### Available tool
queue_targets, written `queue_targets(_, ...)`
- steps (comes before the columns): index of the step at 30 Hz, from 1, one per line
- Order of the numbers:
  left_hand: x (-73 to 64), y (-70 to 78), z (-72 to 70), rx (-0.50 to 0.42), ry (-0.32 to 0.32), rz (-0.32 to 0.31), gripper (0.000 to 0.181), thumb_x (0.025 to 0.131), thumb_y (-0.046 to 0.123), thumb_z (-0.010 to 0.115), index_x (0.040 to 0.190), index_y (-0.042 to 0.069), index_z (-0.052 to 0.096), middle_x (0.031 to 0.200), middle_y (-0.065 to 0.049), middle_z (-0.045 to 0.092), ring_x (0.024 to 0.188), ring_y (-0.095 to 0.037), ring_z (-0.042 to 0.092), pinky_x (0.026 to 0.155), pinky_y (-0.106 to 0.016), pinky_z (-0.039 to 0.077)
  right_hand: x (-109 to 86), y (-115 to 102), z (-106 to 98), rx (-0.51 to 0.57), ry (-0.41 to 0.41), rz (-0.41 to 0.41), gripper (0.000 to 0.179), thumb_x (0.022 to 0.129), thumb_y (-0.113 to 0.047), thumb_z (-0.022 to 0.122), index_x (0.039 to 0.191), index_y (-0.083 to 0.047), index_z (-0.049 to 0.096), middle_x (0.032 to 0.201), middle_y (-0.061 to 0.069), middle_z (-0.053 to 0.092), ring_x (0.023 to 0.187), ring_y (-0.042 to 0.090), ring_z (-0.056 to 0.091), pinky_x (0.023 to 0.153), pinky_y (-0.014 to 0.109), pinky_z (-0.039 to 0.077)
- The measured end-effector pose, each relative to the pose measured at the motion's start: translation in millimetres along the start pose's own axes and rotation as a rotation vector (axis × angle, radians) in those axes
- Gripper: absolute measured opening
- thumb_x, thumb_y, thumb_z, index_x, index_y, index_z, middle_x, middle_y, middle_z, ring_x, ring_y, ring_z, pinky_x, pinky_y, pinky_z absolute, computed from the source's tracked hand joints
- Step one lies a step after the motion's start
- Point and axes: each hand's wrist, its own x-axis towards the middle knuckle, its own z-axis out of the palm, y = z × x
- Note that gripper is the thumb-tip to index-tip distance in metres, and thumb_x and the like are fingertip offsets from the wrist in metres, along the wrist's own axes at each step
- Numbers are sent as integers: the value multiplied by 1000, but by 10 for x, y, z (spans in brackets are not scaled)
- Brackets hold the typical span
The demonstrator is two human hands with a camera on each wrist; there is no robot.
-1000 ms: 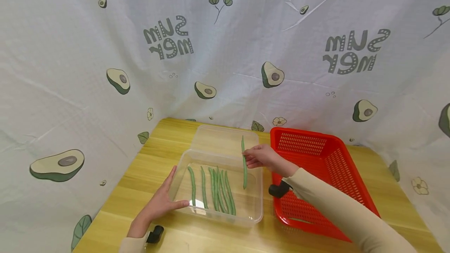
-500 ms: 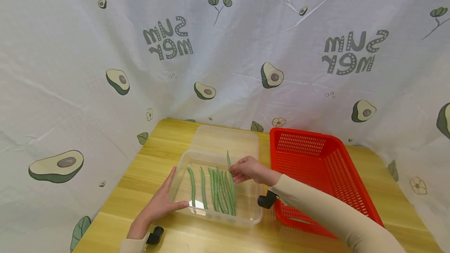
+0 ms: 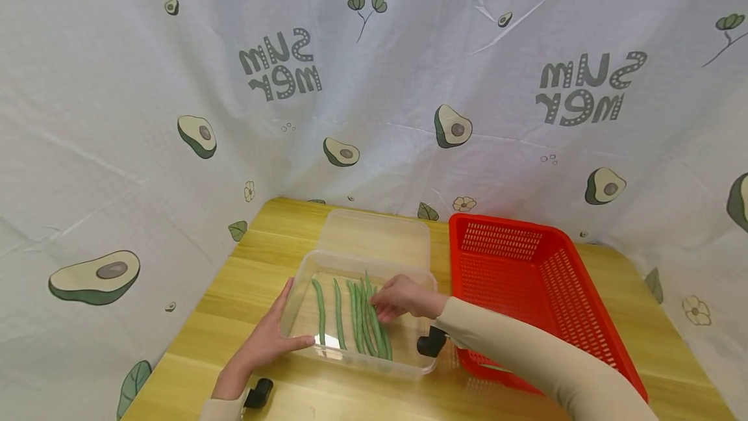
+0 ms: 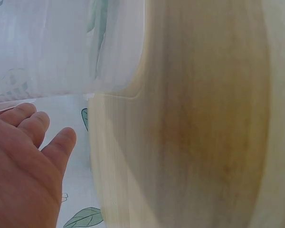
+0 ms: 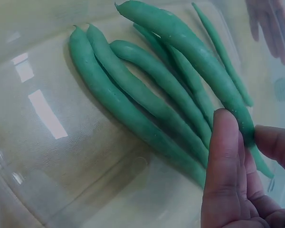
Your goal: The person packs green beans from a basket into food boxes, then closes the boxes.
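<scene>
Over the right part of a clear plastic box (image 3: pixel 403 367), my right hand (image 3: pixel 408 296) pinches a green bean (image 5: pixel 194 52) between thumb and fingers. In the right wrist view the bean hangs slanted above several other green beans (image 5: pixel 118 102), which lie roughly side by side on the box floor. Two more beans, one of them this bean (image 3: pixel 321 310), lie spaced apart on the left. My left hand (image 3: pixel 265 338) rests against the box's left front corner, its fingers along the side wall and its thumb extended to the front rim. The box partly hides its fingertips.
A red perforated basket (image 3: pixel 596 297) stands right of the box, with a sliver of green (image 3: pixel 497 367) near its front, partly behind the right sleeve. Behind the box a clear lid (image 3: pixel 374 229) lies flat on the wooden table (image 3: pixel 234 284). A printed cloth (image 3: pixel 374 83) hangs behind.
My right hand has carried the green bean leftward and down, from above the box's right side to the group of beans. The left hand has stayed at the box corner.
</scene>
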Motion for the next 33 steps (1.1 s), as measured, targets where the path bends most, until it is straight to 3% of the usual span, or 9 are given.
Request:
queue_targets(14, -7, 2, 3, -8, -5, 6, 114, 73, 32, 82, 154, 16, 3, 157, -16, 5, 138, -43, 10, 103, -67, 14, 80, 85, 100, -65, -1, 40, 18, 86, -8, 68, 74, 5, 67, 59, 8, 62, 49, 12, 61, 55, 28, 55)
queue_targets(33, -8, 9, -1, -7, -7, 13, 114, 73, 29, 83, 154, 18, 3, 157, -15, 5, 139, -42, 9, 104, -66, 13, 130, 139, 155, -69, -14, 42, 18, 84, -6, 70, 73, 8, 68, 56, 7, 59, 44, 9, 57, 48, 23, 52)
